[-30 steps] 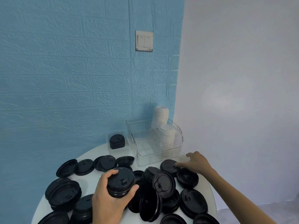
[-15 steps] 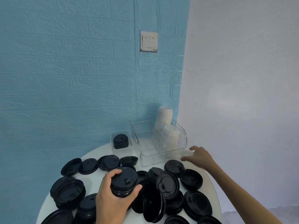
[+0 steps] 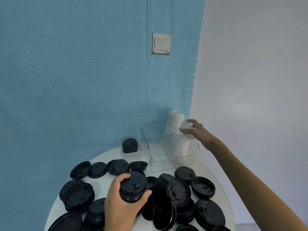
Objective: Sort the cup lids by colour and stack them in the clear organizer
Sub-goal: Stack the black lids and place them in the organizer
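White lid (image 3: pixel 187 129) pinched, apparently, above organizer (image 3: pixel 160 165).

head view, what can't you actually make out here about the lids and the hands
- Head view: the count in the black lid stack, since the left hand wraps round its side.
- Head view: whether the white lid in the right hand touches the white lid stack; the whites blend together.
- Head view: the nearest black lids, cut off by the bottom edge.
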Tool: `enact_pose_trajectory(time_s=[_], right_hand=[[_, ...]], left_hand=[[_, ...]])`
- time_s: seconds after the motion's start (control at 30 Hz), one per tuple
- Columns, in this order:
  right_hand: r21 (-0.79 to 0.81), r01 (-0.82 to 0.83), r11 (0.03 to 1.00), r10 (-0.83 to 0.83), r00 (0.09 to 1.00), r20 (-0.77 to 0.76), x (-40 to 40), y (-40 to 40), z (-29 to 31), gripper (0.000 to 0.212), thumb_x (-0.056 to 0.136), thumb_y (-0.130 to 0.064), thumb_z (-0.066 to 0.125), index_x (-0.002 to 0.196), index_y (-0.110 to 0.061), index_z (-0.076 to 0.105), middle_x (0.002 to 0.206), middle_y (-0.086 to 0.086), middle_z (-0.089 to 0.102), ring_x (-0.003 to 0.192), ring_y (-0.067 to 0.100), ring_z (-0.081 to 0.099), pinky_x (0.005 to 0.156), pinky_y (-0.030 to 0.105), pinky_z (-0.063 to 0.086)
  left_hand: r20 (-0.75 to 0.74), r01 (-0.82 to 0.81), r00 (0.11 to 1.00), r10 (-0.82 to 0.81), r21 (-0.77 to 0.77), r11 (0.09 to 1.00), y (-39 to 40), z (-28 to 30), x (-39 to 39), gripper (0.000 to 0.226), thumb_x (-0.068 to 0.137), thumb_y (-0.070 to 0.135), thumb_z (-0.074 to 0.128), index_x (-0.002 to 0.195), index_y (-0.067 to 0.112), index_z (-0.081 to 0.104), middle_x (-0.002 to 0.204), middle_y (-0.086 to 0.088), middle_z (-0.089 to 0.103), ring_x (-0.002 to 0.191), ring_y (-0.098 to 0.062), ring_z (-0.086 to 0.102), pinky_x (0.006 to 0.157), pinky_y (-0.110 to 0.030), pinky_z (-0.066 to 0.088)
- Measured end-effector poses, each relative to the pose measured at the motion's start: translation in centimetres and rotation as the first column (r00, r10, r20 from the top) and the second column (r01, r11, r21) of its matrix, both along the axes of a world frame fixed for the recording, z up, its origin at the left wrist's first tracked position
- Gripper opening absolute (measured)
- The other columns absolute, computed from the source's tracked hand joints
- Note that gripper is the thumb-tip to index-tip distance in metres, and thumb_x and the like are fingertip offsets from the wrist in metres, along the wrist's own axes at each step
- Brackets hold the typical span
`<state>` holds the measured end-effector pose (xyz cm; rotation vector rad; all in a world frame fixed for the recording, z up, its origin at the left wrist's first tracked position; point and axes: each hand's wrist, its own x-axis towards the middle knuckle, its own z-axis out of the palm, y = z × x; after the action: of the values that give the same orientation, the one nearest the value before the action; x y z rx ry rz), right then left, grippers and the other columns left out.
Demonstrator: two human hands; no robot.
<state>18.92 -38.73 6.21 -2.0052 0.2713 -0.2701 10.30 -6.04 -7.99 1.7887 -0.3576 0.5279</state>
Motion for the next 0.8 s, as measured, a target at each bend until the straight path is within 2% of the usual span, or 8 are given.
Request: enact_pose_trajectory(time_s=[0.07,0.17,0.27,0.33,0.43,0.57,0.63,0.8], right_hand=[[-0.004,0.064,0.998,-0.064,0.993,0.097,1.0,0.3,-0.2,0.085,0.076,-0.049,0.085,0.143,-0.027,0.039,0.142,0.008,0.045,0.125,0.029,0.052,0.107,0.045,0.046],[-0.055,0.163,0.985,-0.149,0.967,0.205,2.0,0.9,-1.0,0.079,0.073,-0.044,0.089,0.132,-0.027,0.039,0.132,0.003,0.053,0.118,0.026,0.056,0.105,0.048,0.049],[-0.154,0.245,0.957,-0.216,0.959,0.183,2.8,0.8,-2.5,0.077,0.070,-0.049,0.089,0.121,-0.027,0.035,0.120,0.000,0.055,0.110,0.024,0.057,0.108,0.053,0.042],[-0.246,0.266,0.932,-0.237,0.961,0.141,3.0,0.7,-3.5,0.077,0.072,-0.054,0.085,0.119,-0.023,0.032,0.117,0.002,0.055,0.104,0.025,0.054,0.106,0.046,0.037],[-0.354,0.278,0.893,-0.243,0.960,0.143,3.3,0.8,-4.6,0.078,0.072,-0.063,0.081,0.117,-0.023,0.032,0.114,0.001,0.055,0.109,0.028,0.056,0.095,0.040,0.029],[-0.507,0.252,0.824,-0.212,0.968,0.137,3.5,0.8,-5.0,0.076,0.075,-0.072,0.070,0.133,-0.032,0.040,0.125,0.001,0.059,0.125,0.028,0.049,0.101,0.044,0.025],[-0.570,0.271,0.775,-0.238,0.962,0.134,3.5,0.7,-4.9,0.069,0.078,-0.076,0.063,0.129,-0.032,0.051,0.127,0.001,0.061,0.131,0.026,0.042,0.101,0.045,0.025],[-0.550,0.294,0.781,-0.248,0.956,0.159,3.2,0.8,-5.3,0.062,0.080,-0.072,0.064,0.121,-0.028,0.053,0.120,-0.001,0.060,0.129,0.024,0.042,0.099,0.044,0.023]], left_hand=[[0.008,-0.001,1.000,0.001,0.004,1.000,0.0,0.0,0.0,0.077,0.043,0.064,0.090,0.109,0.050,0.054,0.110,0.020,0.065,0.104,-0.007,0.063,0.083,-0.017,0.046],[0.018,-0.011,1.000,0.011,0.004,1.000,-0.2,0.1,0.0,0.075,0.041,0.068,0.083,0.108,0.049,0.054,0.108,0.020,0.065,0.102,-0.003,0.063,0.082,-0.016,0.046],[0.016,-0.009,1.000,0.009,0.003,1.000,-0.3,0.0,0.1,0.076,0.041,0.068,0.083,0.108,0.047,0.056,0.107,0.019,0.066,0.102,-0.004,0.063,0.083,-0.016,0.046],[0.014,-0.011,1.000,0.011,0.005,1.000,-0.2,-0.2,0.2,0.076,0.041,0.068,0.084,0.108,0.045,0.057,0.107,0.020,0.066,0.102,-0.004,0.063,0.083,-0.017,0.046],[0.012,-0.014,1.000,0.014,0.009,1.000,-0.2,-0.2,0.3,0.077,0.041,0.068,0.084,0.109,0.045,0.056,0.107,0.020,0.065,0.103,-0.003,0.063,0.083,-0.017,0.047],[0.003,-0.007,1.000,0.007,0.013,1.000,-0.2,0.0,0.2,0.076,0.041,0.068,0.084,0.108,0.048,0.055,0.108,0.021,0.065,0.103,-0.003,0.062,0.082,-0.017,0.047],[0.002,-0.010,1.000,0.010,0.018,1.000,-0.2,0.0,0.1,0.075,0.042,0.069,0.083,0.109,0.048,0.054,0.109,0.023,0.063,0.104,-0.003,0.062,0.082,-0.017,0.047],[-0.023,-0.004,1.000,0.005,0.019,1.000,-0.1,0.1,-0.1,0.077,0.045,0.063,0.091,0.111,0.046,0.055,0.111,0.025,0.062,0.105,-0.003,0.061,0.082,-0.016,0.047]])
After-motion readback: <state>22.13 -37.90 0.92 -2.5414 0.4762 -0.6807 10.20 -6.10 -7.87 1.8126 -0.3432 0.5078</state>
